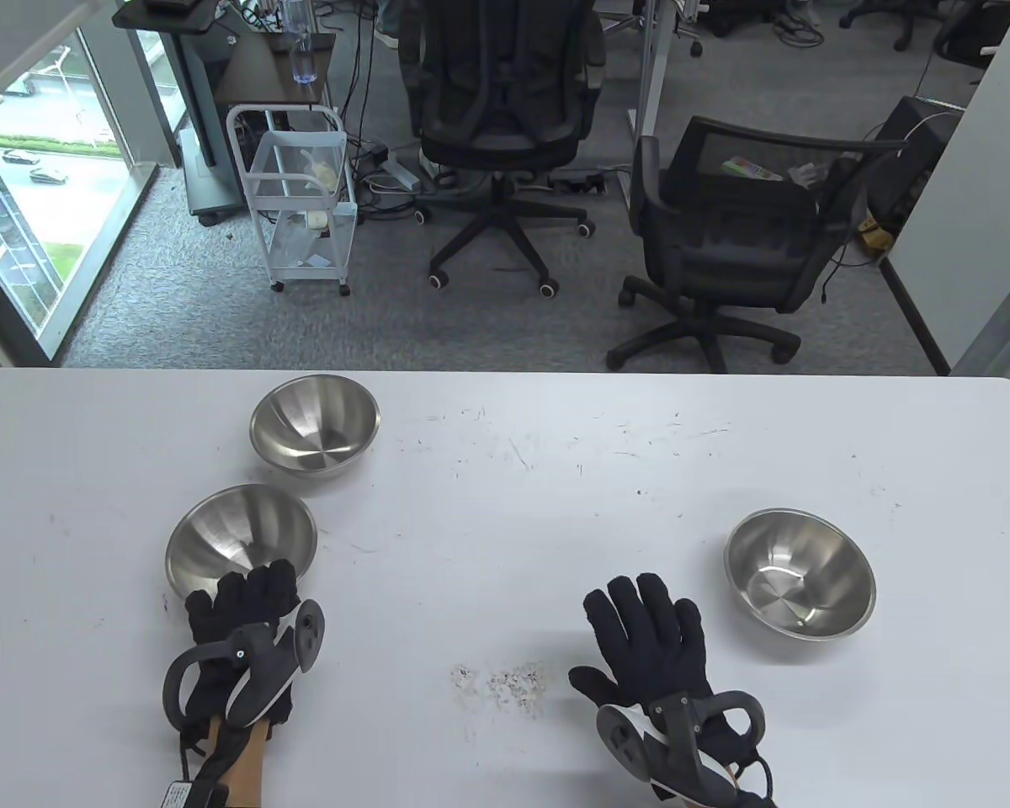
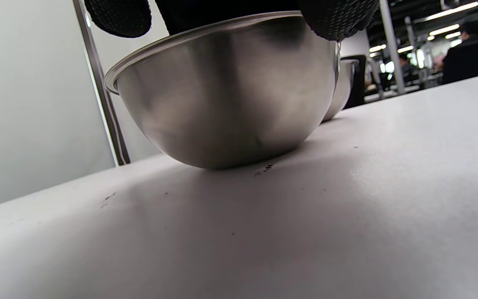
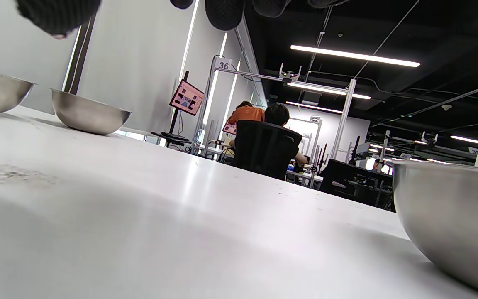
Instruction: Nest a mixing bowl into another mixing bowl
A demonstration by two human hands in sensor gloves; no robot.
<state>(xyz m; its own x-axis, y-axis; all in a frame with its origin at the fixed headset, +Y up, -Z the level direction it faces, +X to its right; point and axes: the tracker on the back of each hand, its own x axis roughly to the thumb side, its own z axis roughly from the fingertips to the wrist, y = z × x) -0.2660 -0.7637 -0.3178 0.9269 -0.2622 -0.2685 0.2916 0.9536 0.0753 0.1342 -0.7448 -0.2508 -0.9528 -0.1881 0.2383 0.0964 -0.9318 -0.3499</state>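
Three steel mixing bowls (image 1: 316, 423) (image 1: 241, 539) (image 1: 800, 574); two gloved hands (image 1: 240, 635) (image 1: 652, 648)

silver bowls (image 1: 241, 539), black gloves (image 1: 652, 640), white table (image 1: 555, 522)

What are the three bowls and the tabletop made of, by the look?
Near-left bowl, far-left bowl and right bowl: likely stainless steel, brushed, with soft reflections and rolled rims. Table: smooth white surface, probably laminate, scuffed; core unseen.

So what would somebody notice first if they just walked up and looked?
Three shiny bowls on the white table: a far bowl and a near bowl on the left, and a right bowl alone. The left hand in its black glove grips the near bowl's rim, while the right hand lies flat, fingers spread, beside the right bowl.
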